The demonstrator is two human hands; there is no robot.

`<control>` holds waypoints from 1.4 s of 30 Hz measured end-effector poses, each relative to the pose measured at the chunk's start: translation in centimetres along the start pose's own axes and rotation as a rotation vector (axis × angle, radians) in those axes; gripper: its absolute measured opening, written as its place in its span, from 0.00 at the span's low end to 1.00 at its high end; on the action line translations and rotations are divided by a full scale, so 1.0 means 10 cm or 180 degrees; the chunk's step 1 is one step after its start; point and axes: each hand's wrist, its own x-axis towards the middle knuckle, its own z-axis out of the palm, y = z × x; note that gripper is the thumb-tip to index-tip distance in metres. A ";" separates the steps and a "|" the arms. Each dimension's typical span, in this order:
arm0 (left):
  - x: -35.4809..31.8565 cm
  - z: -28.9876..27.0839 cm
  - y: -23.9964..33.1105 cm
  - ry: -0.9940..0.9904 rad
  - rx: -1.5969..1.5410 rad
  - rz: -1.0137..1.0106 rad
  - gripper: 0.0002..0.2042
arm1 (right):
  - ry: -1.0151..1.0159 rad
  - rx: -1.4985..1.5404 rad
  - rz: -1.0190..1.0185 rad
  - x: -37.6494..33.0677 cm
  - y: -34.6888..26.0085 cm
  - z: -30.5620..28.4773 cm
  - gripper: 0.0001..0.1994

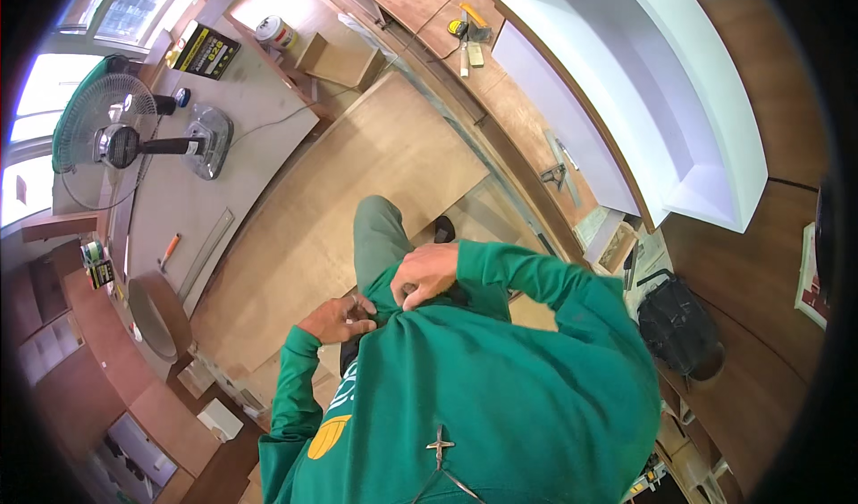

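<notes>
Left hand [338,319]: fingers closed, pinching the green sweatshirt [500,397] hem at the waist.
Right hand [424,273]: fingers curled, gripping the same hem, just beside.
Plywood sheet [340,209]: lies below, on the floor.

The person wears a green long-sleeved hooded sweatshirt [500,397] with ribbed cuffs and a yellow oval patch [329,437] on the left side. Grey-green trousers [380,236] cover the leg, ending at a dark shoe [443,229]. A small metal cross pendant [440,446] hangs on thin cords.
</notes>
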 end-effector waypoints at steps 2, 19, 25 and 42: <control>0.07 -0.18 0.09 0.0121 -0.0081 0.0081 0.17 | 0.0381 0.0673 0.0128 0.04 0.18 -0.10 0.17; 3.80 -3.44 0.42 0.1062 0.1263 0.0839 0.16 | 0.3095 0.0910 0.2427 0.74 3.40 -1.81 0.15; 4.29 -3.81 0.20 0.0892 0.0589 0.0787 0.15 | 0.3885 0.1079 0.2287 0.90 4.51 -2.33 0.16; 8.23 -4.28 -0.14 0.1103 -0.0112 0.1284 0.16 | 0.4460 -0.2086 0.2941 1.58 6.78 -2.58 0.35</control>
